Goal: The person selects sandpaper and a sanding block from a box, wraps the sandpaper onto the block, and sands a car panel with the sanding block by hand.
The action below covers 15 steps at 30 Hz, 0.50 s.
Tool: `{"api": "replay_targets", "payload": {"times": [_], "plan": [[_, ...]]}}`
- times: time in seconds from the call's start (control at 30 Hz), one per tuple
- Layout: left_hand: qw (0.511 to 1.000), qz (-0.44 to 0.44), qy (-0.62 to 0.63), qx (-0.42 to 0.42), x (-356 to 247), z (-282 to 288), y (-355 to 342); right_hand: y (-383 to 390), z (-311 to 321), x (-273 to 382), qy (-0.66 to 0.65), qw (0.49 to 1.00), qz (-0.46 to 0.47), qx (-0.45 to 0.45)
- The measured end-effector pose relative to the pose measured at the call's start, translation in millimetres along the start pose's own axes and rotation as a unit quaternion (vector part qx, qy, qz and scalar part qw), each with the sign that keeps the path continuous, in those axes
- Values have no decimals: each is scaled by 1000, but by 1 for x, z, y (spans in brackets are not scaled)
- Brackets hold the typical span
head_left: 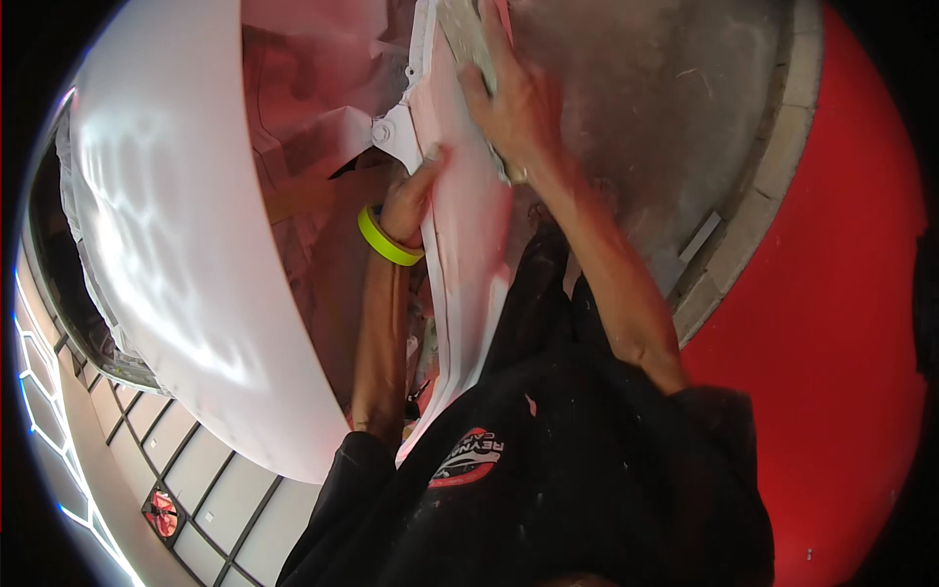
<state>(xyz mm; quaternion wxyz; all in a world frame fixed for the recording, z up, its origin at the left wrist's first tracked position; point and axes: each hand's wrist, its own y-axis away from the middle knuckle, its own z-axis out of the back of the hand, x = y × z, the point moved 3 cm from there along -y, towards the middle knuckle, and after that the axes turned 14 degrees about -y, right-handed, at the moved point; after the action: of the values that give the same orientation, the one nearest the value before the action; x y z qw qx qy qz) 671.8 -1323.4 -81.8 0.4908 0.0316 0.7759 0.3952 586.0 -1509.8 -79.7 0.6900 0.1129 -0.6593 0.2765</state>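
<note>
A long white-and-pink car fender [458, 205] runs up the middle of the view, its paint patchy. My left hand [406, 203] grips its inner edge. The thumb lies on top, and the fingers curl under and are mostly hidden. A bright yellow-green band [388, 238] circles my left wrist. My right hand [523, 112], slightly blurred, is pressed over a long grey-green sanding block [464, 31] lying flat along the fender's outer face. Part of this block shows beyond my fingers at the top edge of the picture, and its near end is beneath my palm.
A large white hood [186, 215] stands raised at the left. Between it and the fender lies the reddish engine bay [303, 186], with a white bolted bracket [389, 132] at the fender's edge. Grey floor [665, 108], a pale tile border [773, 161] and a red surface [831, 323] lie right.
</note>
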Motion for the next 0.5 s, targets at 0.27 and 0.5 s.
{"api": "replay_targets", "payload": {"times": [0.27, 0.5], "plan": [[995, 2, -39, -87, 9, 15, -8, 47, 3, 7, -34, 998, -47, 33], [999, -8, 20, -36, -6, -9, 5, 79, 5, 8, -44, 993, -96, 57]]}}
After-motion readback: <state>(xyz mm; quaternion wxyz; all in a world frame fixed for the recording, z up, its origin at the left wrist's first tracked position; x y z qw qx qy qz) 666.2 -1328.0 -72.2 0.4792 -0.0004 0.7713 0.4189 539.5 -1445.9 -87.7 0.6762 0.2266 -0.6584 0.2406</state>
